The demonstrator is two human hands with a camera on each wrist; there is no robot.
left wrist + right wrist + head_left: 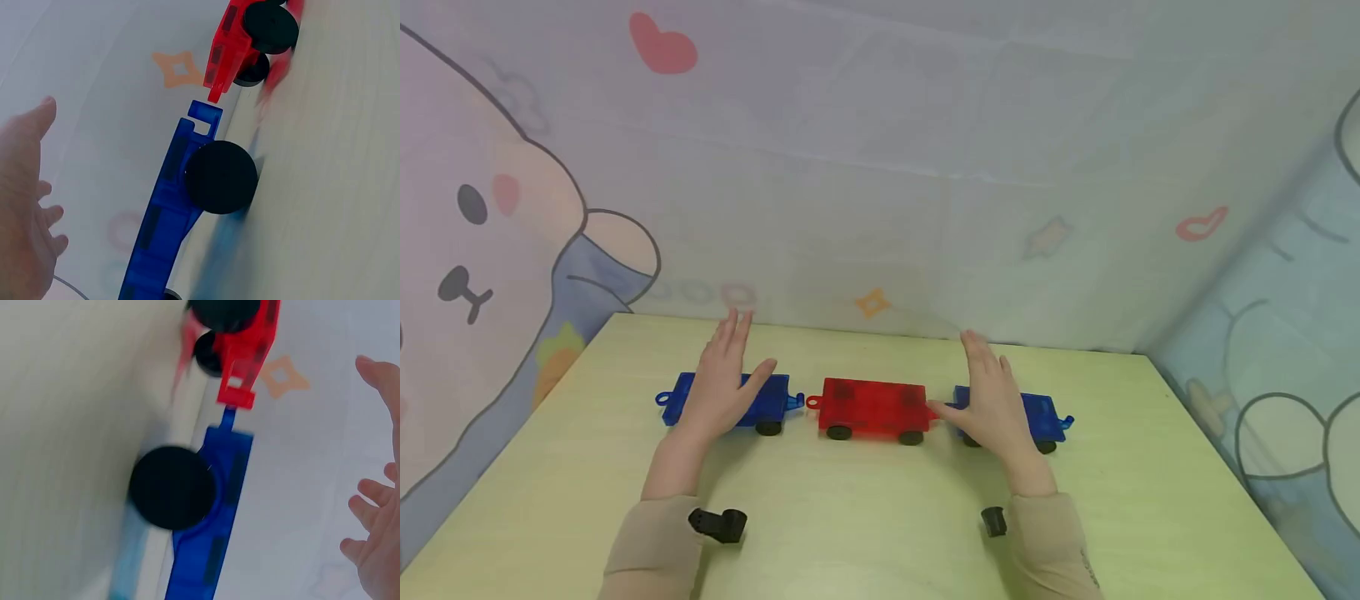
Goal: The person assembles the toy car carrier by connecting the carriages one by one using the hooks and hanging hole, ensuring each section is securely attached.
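Three translucent plastic wagons on black wheels are standing in a row on the pale green surface (880,508): a blue flat wagon on the left (730,400), a red flat wagon in the middle (872,406), and a second blue wagon on the right (1037,417). The left hand (722,387) is hovering over the left wagon with fingers straight, gripping nothing; the right hand (992,400) is hovering likewise over the right wagon. The couplings are sitting close (whether latched, I cannot tell). Judging from this, a careless nudge could roll a wagon and pull the row apart, since the wheels look free.
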